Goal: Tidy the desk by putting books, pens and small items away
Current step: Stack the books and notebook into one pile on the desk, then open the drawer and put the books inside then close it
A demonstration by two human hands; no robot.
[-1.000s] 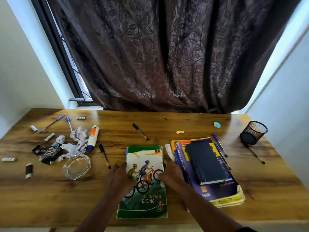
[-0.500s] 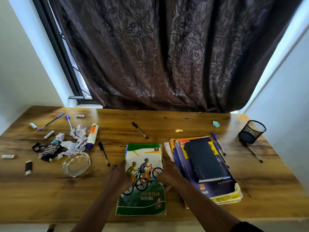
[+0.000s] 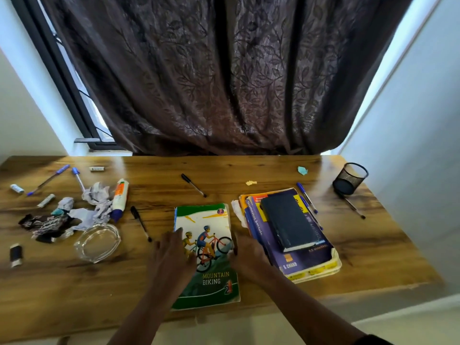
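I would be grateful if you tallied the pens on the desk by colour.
Blue pens: 4
Black pens: 3
Total: 7

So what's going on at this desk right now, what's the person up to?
A person is tidying a cluttered wooden desk. Both hands are on the Mountain Biking book, which lies flat near the front edge: the left hand rests over its left side and the right hand is at its right edge. A stack of books sits just to the right. Pens, crumpled paper, a glass ashtray and a mesh pen holder are scattered around, not yet put away.
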